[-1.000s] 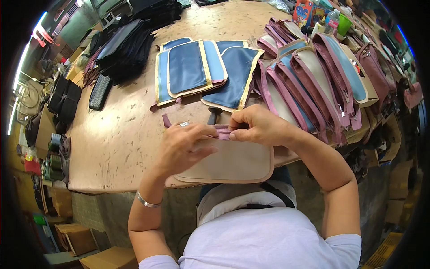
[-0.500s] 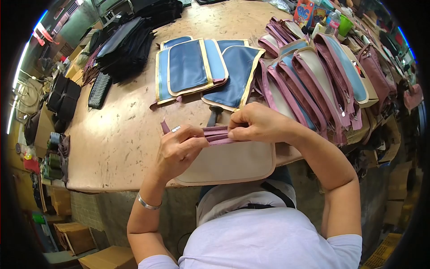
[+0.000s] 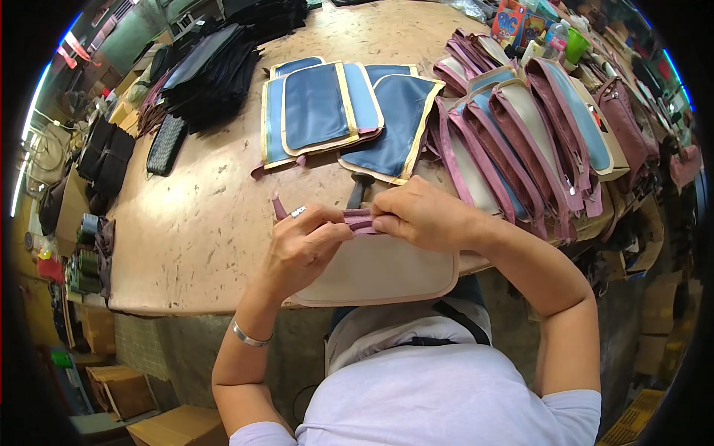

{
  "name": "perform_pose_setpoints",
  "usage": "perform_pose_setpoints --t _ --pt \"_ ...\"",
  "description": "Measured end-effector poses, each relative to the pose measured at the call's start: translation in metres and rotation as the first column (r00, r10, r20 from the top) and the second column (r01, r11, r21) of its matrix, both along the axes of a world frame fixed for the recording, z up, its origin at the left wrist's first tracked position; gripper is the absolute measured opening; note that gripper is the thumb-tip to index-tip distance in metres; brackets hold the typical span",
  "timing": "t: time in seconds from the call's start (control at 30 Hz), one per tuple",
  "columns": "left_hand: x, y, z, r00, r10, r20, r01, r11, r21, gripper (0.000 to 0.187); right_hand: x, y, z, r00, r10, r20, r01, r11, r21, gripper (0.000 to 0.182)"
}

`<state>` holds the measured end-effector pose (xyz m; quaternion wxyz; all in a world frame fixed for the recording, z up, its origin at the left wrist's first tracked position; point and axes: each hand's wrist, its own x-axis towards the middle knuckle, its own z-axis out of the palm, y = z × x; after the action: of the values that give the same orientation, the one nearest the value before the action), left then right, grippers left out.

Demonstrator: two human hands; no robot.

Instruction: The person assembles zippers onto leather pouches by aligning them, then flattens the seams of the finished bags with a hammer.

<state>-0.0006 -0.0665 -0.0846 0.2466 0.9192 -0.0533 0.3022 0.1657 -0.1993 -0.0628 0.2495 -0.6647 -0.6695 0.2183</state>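
A cream bag [image 3: 383, 267] with a mauve zippered top edge lies at the table's front edge, partly overhanging toward my body. My left hand [image 3: 301, 245] pinches the left part of that mauve edge, and a loose end of the mauve strip sticks up beyond the knuckles. On the same edge, my right hand [image 3: 424, 215] is closed with thumb and fingertips, close to the left one. A short stretch of mauve zipper edging [image 3: 359, 220] shows between them. Just behind stands a dark-handled tool [image 3: 360, 191], its lower part hidden.
Blue panels with yellow edging [image 3: 316, 108] lie at the middle of the table [image 3: 186, 223]. Mauve-edged bags [image 3: 513, 141] stand in a row on the right. Black pieces [image 3: 212, 78] are piled at the back left; a bottle [image 3: 555, 37] is at back right.
My right hand has shifted slightly left along the mauve edge, closer to my left hand. Less of the zipper edging shows between them. The view has moved a little.
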Motion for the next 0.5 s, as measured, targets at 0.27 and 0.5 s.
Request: perform_pose_setpoints --t 0.27,0.5 --pt "-0.003 0.002 0.007 0.997 0.034 -0.066 -0.032 0.999 0.044 0.022 -0.006 0.008 -0.008 0.997 0.041 0.060 -0.044 0.998 0.054 0.019" --pt "-0.014 0.015 0.007 0.986 0.029 -0.164 -0.057 0.984 -0.169 0.020 -0.001 0.004 -0.012 0.998 0.053 -0.038 -0.048 0.991 0.126 0.012"
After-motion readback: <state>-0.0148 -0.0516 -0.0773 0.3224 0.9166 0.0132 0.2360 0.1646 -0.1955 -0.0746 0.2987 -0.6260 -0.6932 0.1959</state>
